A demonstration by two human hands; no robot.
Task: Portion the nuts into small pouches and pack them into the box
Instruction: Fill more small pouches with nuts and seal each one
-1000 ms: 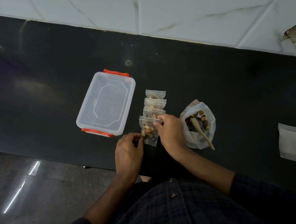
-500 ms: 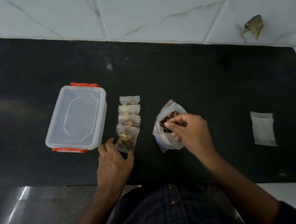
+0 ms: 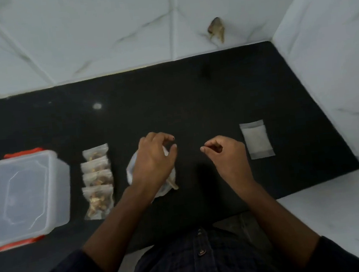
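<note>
My left hand [image 3: 153,160] hovers loosely curled, hiding the nut bag [image 3: 131,174]; right hand [image 3: 227,157] curls empty beside empty pouches [image 3: 256,139].

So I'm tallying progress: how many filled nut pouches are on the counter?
4, in one overlapping column between the lidded box and the bag of nuts: far, second, third, nearest. More could sit unseen inside the box.

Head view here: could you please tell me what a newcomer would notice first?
Two hands hover mid-counter: the left hand above the nut bag, the right hand beside the empty pouches. Left of them lie four filled pouches and a closed clear box.
</note>
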